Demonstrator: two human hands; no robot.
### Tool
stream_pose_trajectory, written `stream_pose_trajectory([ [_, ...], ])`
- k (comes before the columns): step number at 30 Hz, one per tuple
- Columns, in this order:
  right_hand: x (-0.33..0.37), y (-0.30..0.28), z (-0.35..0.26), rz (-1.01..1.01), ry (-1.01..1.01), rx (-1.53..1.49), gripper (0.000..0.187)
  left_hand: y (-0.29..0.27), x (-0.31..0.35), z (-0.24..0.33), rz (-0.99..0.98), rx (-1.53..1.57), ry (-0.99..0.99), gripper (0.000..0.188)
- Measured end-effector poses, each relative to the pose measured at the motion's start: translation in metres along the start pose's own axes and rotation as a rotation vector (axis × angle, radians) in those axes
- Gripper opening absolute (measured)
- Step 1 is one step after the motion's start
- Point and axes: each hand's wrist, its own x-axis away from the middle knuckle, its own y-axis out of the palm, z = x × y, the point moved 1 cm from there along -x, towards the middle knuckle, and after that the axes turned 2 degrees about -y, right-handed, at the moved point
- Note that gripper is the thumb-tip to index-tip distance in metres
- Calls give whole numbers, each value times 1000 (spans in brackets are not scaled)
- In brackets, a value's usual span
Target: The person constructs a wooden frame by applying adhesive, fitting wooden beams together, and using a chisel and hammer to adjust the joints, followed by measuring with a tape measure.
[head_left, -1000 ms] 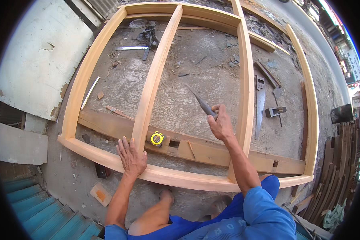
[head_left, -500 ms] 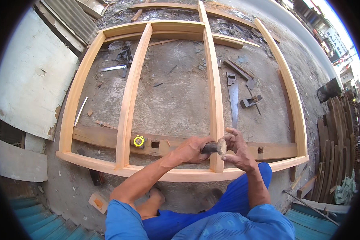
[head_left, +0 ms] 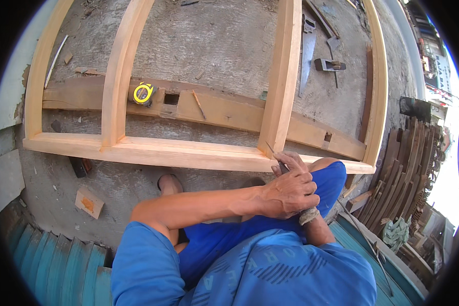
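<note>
My left hand (head_left: 289, 195) is closed round a chisel (head_left: 308, 216), whose pale, frayed handle end sticks out below my fist. Mostly hidden behind it, my right hand (head_left: 294, 160) has its fingers curled round the front part of the tool. A thin dark point shows beyond those fingers, close to the joint where an upright meets the near rail. Both hands are just on my side of the pale wooden frame (head_left: 199, 152), over my blue-clad right knee.
Beneath the frame lies an older beam (head_left: 229, 113) with square holes. On it are a yellow tape measure (head_left: 144, 94) and a pencil (head_left: 199, 104). A handsaw (head_left: 307, 56) and hand plane (head_left: 330, 65) lie on the ground. Stacked boards (head_left: 403, 158) stand at right.
Both hands have come down toward me, off the upright. My left hand now wraps the handle, and my right has moved from its end to the front. The view has tilted downward.
</note>
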Motion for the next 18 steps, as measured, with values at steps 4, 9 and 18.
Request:
stream_pose_trajectory([
  [4,-26,1,6,-72,-99,88,40,3,-2,-17,-140,135,-50,25],
  [9,-46,2,20,0,-198,197,36,2,0,-37,-22,117,-7,35],
  [18,-32,21,15,12,-84,164,22,0,12,-38,-107,265,-61,38],
])
